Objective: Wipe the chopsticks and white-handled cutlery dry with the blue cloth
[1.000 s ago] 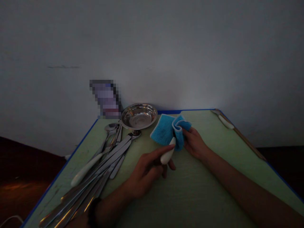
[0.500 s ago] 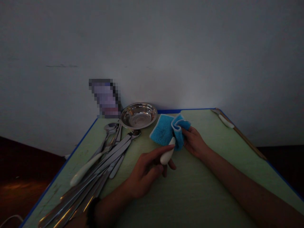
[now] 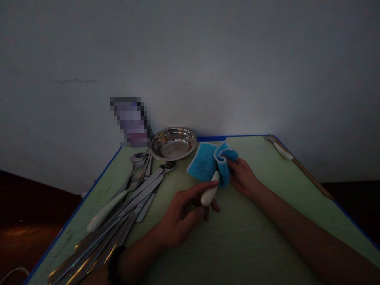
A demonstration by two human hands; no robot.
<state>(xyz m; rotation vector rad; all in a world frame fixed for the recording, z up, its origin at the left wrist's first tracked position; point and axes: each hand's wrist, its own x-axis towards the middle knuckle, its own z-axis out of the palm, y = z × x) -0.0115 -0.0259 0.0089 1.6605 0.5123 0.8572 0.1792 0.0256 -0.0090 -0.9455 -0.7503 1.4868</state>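
My left hand is closed around the white handle of a piece of cutlery, gripping it between fingers and thumb. The far end of that piece is hidden inside a folded blue cloth, so its kind does not show. My right hand pinches the cloth from the right side, keeping a fold of it wrapped about the hidden end. Both hands are above the middle of the pale green table. Left of them lies a loose pile of metal cutlery, with spoons and a white-handled piece among it.
A shiny steel bowl stands at the table's back edge. Behind the pile, a blurred-out phone-like object leans on the wall. Along the right edge lie another white-handled utensil and a brown wooden stick.
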